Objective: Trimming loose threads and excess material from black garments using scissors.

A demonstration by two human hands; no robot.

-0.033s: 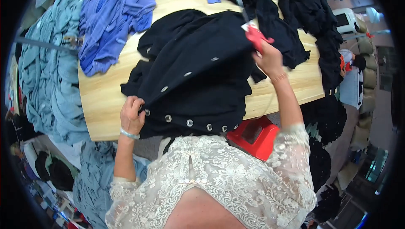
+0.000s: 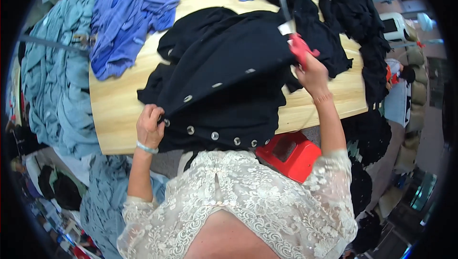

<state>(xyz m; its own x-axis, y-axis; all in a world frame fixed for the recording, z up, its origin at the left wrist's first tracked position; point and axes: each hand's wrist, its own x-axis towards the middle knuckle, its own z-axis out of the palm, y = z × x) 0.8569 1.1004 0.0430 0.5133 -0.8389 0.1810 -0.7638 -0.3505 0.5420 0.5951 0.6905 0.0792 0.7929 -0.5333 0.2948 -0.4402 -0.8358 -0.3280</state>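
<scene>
A black knit garment (image 2: 234, 54) with a row of round silver rings (image 2: 214, 136) along its edges lies folded over the near side of the table. My left hand (image 2: 149, 128) is closed on its left edge, near one of the rings. At the upper right, my right hand (image 2: 312, 75) grips red-handled scissors (image 2: 300, 50), blades pointing up and away. The garment's raised edge runs up to this hand; whether the fingers also pinch the cloth is hidden. A small white tag (image 2: 286, 28) shows beside the scissors.
Purple garments (image 2: 138, 11) lie at the back left of the wooden table (image 2: 114, 116). Grey-green clothes (image 2: 57, 77) are heaped to the left. More black garments (image 2: 353, 15) spread across the far right. Below the table's front edge sits a red plastic stool (image 2: 298, 156).
My right hand and the scissors have shifted slightly right and nearer to me, drawing the garment's raised edge along. My left hand keeps its hold with hardly any movement.
</scene>
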